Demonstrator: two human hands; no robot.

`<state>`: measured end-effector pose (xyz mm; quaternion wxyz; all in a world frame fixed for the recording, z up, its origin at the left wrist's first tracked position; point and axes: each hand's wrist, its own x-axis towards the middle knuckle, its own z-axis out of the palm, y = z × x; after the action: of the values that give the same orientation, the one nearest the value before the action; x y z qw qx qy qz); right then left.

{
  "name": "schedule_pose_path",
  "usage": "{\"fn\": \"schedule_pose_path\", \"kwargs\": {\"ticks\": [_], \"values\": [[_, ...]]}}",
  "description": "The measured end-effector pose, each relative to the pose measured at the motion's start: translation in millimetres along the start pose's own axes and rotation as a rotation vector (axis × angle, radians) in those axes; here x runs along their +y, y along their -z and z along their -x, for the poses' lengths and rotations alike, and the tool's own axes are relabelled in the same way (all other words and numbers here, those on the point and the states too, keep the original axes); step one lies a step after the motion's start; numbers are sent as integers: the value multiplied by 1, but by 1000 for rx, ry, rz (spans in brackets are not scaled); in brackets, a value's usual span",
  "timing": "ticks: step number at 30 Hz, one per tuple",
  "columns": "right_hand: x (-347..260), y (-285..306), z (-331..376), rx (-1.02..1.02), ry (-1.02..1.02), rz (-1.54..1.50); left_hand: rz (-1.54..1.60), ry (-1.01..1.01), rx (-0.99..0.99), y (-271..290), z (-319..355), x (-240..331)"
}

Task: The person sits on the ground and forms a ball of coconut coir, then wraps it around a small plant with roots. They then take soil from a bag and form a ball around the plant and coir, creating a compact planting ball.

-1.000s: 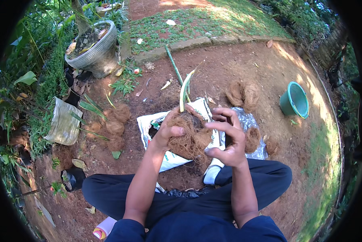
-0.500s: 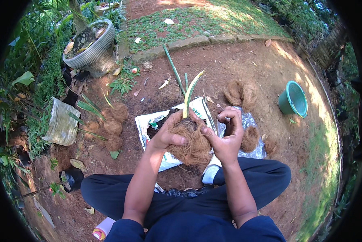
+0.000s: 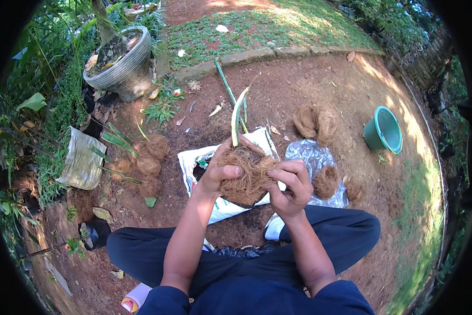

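Between my hands is a ball of brown coconut fibre (image 3: 246, 181) around the base of a plant with long, yellow-edged green leaves (image 3: 236, 118). My left hand (image 3: 215, 176) wraps the ball's left side, its thumb pressed on the front. On the right side, my right hand (image 3: 291, 186) pinches strands of the fibre between thumb and fingers. Dark soil shows at the ball's lower edge. Beneath my hands lies an opened white sack (image 3: 222, 211) with dark soil inside. The plant's roots are hidden by fibre.
Loose fibre clumps (image 3: 317, 124) and a clear plastic sheet (image 3: 312, 155) lie to the right, with a green bucket (image 3: 383, 130) beyond. Several fibre-wrapped plants (image 3: 151, 160) rest at left beside a tipped pale container (image 3: 82, 160). A big ribbed pot (image 3: 123, 73) stands farther back.
My right hand has moved left and down from a raised, loosely curled pose and now pinches the fibre. The ball and leaves have turned slightly, the yellow-edged leaf shifting left.
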<state>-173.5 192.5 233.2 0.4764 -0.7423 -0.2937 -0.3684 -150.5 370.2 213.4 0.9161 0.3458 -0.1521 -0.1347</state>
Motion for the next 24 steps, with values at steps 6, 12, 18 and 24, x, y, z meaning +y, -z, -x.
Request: {"fn": "schedule_pose_path", "kwargs": {"ticks": [6,12,18,24], "values": [[-11,-7,5,230,-280,-178,-26,1,-50,-3,-3,0],[-19,-22,16,288,-469,-158,-263,-61,52,-6,-6,-2],[-34,-44,27,280,-331,-4,-383,-201,67,-13,-8,-6],[-18,-35,19,364,-517,-234,-594,-243,-4,-18,-12,-16]]}}
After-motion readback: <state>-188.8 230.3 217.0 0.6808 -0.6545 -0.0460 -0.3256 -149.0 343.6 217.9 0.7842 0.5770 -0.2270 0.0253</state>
